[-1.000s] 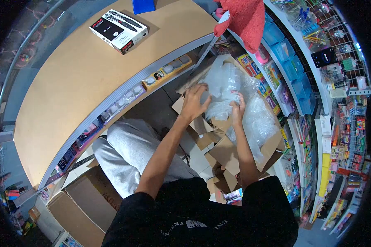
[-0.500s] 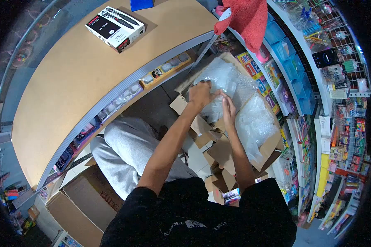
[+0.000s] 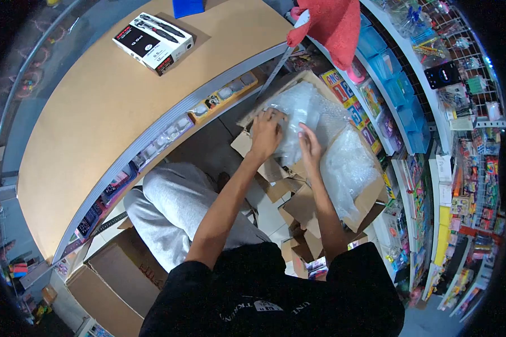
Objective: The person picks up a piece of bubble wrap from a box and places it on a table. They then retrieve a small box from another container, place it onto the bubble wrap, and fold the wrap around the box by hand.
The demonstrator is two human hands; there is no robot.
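Both bare forearms reach forward; the right hand (image 3: 311, 147) keeps its fingers loosely open beside the clear plastic bubble wrap (image 3: 305, 101); the left hand (image 3: 267, 133) rests on it, fingers bent, grip unclear; the wrap lies in an open brown cardboard box (image 3: 371, 205); dark floor (image 3: 205, 145) separates box and curved pale wooden bench (image 3: 95, 112).

Your sweatpants (image 3: 174, 194) are heathered grey, your T-shirt (image 3: 275, 295) black with white lettering; there's a red towel (image 3: 334, 28), tan table (image 3: 112, 95), and light-blue bins (image 3: 395, 84)!
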